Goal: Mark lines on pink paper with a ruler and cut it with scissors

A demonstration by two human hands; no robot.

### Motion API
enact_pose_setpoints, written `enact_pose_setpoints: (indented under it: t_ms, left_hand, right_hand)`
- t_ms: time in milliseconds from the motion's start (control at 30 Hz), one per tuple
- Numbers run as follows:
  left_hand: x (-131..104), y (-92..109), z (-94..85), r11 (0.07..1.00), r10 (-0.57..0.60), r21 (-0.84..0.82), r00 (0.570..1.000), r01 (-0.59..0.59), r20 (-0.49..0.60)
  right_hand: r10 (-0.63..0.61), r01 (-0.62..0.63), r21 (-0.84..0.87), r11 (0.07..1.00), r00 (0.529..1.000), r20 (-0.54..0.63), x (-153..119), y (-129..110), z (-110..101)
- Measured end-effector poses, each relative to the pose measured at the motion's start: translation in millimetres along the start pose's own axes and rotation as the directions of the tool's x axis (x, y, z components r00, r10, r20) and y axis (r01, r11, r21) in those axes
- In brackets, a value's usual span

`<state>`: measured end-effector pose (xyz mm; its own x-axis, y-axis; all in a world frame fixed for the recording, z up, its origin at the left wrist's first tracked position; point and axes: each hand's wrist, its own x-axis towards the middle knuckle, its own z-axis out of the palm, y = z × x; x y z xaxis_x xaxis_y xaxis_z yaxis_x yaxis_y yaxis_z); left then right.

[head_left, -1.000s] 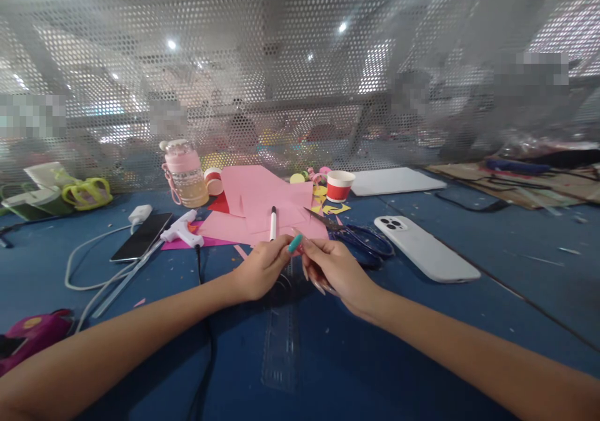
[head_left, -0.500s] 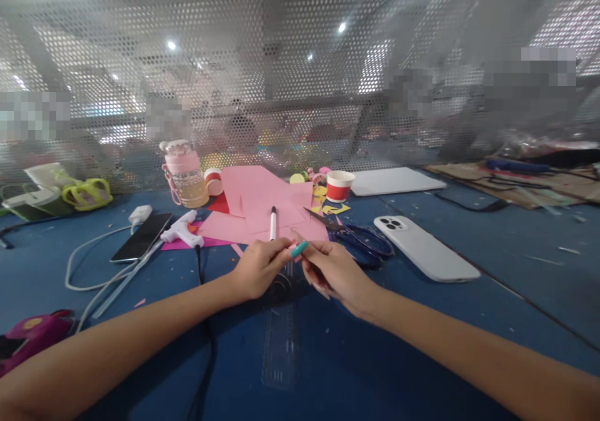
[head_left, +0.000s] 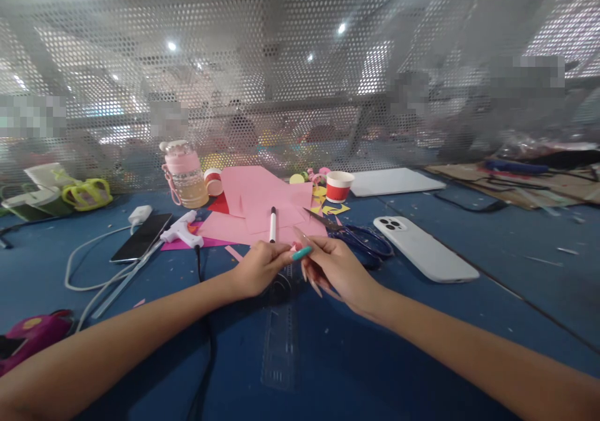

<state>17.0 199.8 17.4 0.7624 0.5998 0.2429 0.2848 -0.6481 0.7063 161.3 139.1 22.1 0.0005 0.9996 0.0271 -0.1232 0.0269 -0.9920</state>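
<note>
In the middle of the head view, my left hand (head_left: 257,270) and my right hand (head_left: 343,274) meet above the blue table. Between their fingertips is a small curled piece of pink paper (head_left: 296,246), mostly covered by the fingers. My left thumb, with a long teal nail, presses on it; my right thumb and index finger pinch its other side while the other right fingers curl loosely below. A clear plastic ruler (head_left: 280,352) lies beneath the hands. Just beyond them are a white marker (head_left: 272,224) and pink paper sheets (head_left: 253,190). Blue-handled scissors (head_left: 375,241) lie beside my right hand.
A white phone (head_left: 426,249) lies at right, a white glue gun (head_left: 185,230) and dark phone (head_left: 143,237) at left. Behind stand a pink-lidded bottle (head_left: 185,174) and a red-and-white paper cup (head_left: 339,187). A perforated metal screen (head_left: 290,71) borders the table's back.
Both hands stay together around the pink paper. My fingers shift slightly, the teal-nailed thumb tilts flatter, and my right hand's lower fingers spread a little.
</note>
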Motion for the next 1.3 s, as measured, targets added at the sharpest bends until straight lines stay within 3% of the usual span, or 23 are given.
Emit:
enact_pose_setpoints:
  t_ms: [233, 433, 633, 900, 1000, 1167, 1300]
  left_hand:
    - [-1, 3, -2.1, 0.998, 0.020, -0.057, 0.993, -0.027, -0.120]
    - [-1, 10, -6.8, 0.995, -0.003, 0.098, 0.998, 0.009, -0.056]
    - [2, 14, -7.8, 0.951, 0.277, 0.145, 0.961, -0.271, -0.016]
    - [-3, 10, 0.2, 0.988, 0.108, 0.110, 0.994, -0.107, -0.002]
    - [-3, 10, 0.6, 0.984, 0.121, 0.136, 0.992, -0.114, -0.044]
    - [-4, 11, -1.3, 0.930, 0.215, 0.340, 0.958, -0.142, -0.189]
    - [-5, 11, -3.6, 0.911, 0.215, 0.398, 0.951, -0.113, -0.222]
  right_hand:
    - [0.011, -0.012, 0.020, 1.000, 1.000, 0.023, 0, 0, -1]
    - [0.028, -0.031, 0.030, 0.999, 0.996, 0.080, 1, -2, -1]
    - [0.013, -0.012, -0.014, 1.000, 0.998, 0.053, 3, 1, -2]
    - [0.046, -0.047, 0.030, 0.998, 0.997, 0.059, 2, 2, -2]
    - [0.066, -0.070, 0.065, 0.995, 0.996, 0.056, 2, 1, -2]
    - [0.059, -0.064, 0.078, 0.995, 0.997, 0.058, 3, 1, -2]
    - [0.035, -0.038, 0.053, 0.998, 0.998, 0.056, 3, 3, -3]
